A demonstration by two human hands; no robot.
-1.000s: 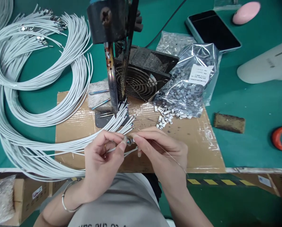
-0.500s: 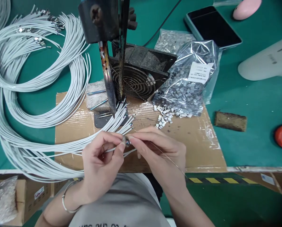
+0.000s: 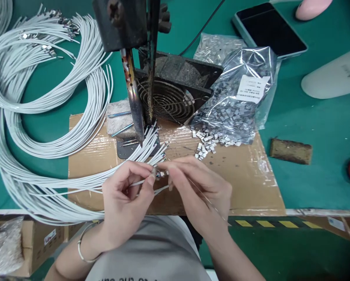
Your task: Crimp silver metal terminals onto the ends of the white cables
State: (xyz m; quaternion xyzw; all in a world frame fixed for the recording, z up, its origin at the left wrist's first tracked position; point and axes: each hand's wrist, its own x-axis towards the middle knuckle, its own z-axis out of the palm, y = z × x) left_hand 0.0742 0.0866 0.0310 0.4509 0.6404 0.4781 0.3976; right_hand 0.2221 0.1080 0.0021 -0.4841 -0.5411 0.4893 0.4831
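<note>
We find the left hand (image 3: 129, 205) pinching a small metal piece (image 3: 160, 174), seemingly at the end of a white wire (image 3: 138, 183), between thumb and forefinger, above the cardboard sheet (image 3: 248, 185) and close to the near edge of the worktop (image 3: 324, 125). We see the right hand (image 3: 202, 189) facing it, fingers curled, with a thin wire (image 3: 204, 196) held among them; whether its tips also grip the piece, we cannot tell. We judge the step in hand to be close work at that wire end, and the next move to call for a steady left pinch and fine control from the right.

On the surface, we have coils of white wire (image 3: 94, 43) left of the cardboard; a soldering iron (image 3: 134, 101) pointing down over it and a dusty fan (image 3: 169, 99) at its far edge; loose metal pieces (image 3: 202, 150) and a clear bag (image 3: 236, 109) by its far right corner; a phone (image 3: 271, 31) beyond, and a brown block (image 3: 291, 151) past its right edge. Off the worktop's near edge, we note boxes (image 3: 40, 249) at left, yellow-and-black floor stripes (image 3: 265, 224) at right
</note>
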